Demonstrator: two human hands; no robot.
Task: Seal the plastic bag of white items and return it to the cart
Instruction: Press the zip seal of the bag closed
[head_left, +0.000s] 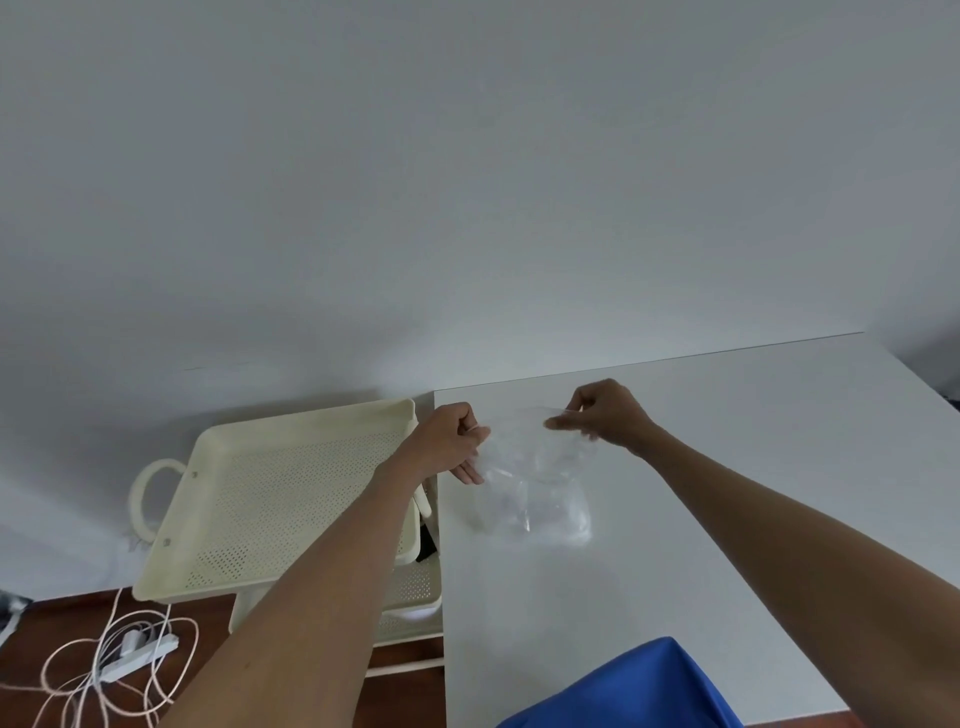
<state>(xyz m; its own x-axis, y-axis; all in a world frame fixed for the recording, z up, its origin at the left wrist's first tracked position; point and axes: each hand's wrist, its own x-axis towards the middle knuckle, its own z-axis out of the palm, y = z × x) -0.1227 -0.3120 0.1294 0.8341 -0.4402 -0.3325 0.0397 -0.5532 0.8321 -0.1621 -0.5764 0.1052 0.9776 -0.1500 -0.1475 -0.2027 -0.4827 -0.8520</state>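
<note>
A: While you stand at the white table (727, 519), which fills the right half of the scene against a pale wall (467, 182), the cream perforated cart (291, 499) sits just beside its left edge, its top tray bare and a looped handle at its far left. What are you holding?

B: You hold a clear plastic bag (535, 493) over the tabletop near that left edge. Its lower part rests on the surface; its upper edge is lifted between your hands.

A: And the grip?

B: Your left hand (452, 441) is closed on the bag's left upper corner, fingers curled, directly above the gap between cart and table. Your right hand (602, 415) pinches the top edge with thumb and fingertips together on the plastic.

A: The contents?

B: You cannot make them out; the film is crumpled and glossy against the white top.

A: Anything smaller?

B: On the dark wooden floor (208, 623) below the cart, a white power strip (140, 654) lies among loops of pale cable (67, 675). Blue fabric (634, 691) shows at the bottom edge.
</note>
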